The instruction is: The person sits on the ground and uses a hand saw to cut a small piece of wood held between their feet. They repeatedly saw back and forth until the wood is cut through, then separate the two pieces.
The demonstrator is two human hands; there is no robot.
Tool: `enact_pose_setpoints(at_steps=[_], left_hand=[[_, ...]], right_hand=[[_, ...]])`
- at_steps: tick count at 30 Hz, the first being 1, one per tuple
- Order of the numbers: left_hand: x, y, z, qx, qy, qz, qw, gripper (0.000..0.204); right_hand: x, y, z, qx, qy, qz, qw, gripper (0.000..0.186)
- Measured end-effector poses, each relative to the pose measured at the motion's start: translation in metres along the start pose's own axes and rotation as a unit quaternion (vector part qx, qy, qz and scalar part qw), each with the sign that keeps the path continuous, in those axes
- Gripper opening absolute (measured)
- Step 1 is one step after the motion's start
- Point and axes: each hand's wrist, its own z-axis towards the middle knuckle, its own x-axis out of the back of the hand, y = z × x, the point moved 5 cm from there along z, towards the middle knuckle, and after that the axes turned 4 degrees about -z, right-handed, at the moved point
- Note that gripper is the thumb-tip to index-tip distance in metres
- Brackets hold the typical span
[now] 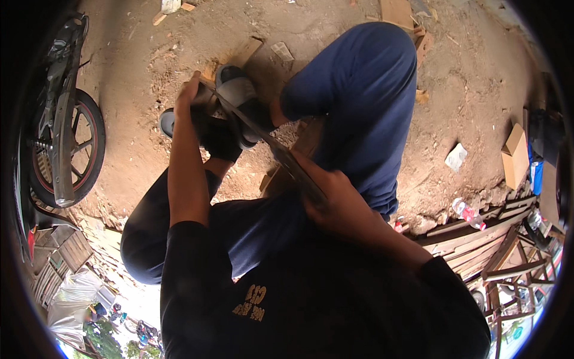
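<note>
My right hand [338, 194] is closed round the near end of a long, narrow, dark blade-like tool [257, 127]. The tool slants away to the upper left, over my feet. Whether it is a machete or a saw I cannot tell. Beside its far end is my left hand [188, 93], fingers bent in; what they grip is blurred and partly hidden. A grey sandal [236, 90] is on one foot, right by the tool's far end. The other sandal [167, 122] shows just left of my left forearm. A light wooden piece [246, 52] lies beyond the feet.
A parked motorcycle's wheel [84, 146] stands at the left on bare dirt. To the right are a crumpled wrapper [456, 157], a plastic bottle [469, 213], a cardboard box [515, 157] and stacked wooden slats [478, 239]. A wooden frame [508, 281] stands lower right.
</note>
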Motion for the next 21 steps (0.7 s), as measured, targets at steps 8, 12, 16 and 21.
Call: enact_pose_setpoints(at_steps=[8,12,16,21], left_hand=[[0.0,-0.001,0.01,0.01,0.033,-0.024,0.999,0.081],[0.001,0.022,-0.049,0.033,-0.078,-0.171,0.982,0.087],[0.019,0.038,-0.061,-0.121,-0.149,0.091,0.977,0.076],[0.01,-0.003,-0.003,-0.15,0.051,0.144,0.977,0.079]], right_hand=[[0.007,-0.006,-0.006,-0.06,-0.019,0.01,0.998,0.058],[-0.002,0.014,0.04,-0.005,0.023,-0.005,1.0,0.055],[-0.011,0.027,0.043,0.023,0.057,0.006,0.998,0.052],[-0.017,0.009,0.048,0.029,0.032,-0.018,0.999,0.055]])
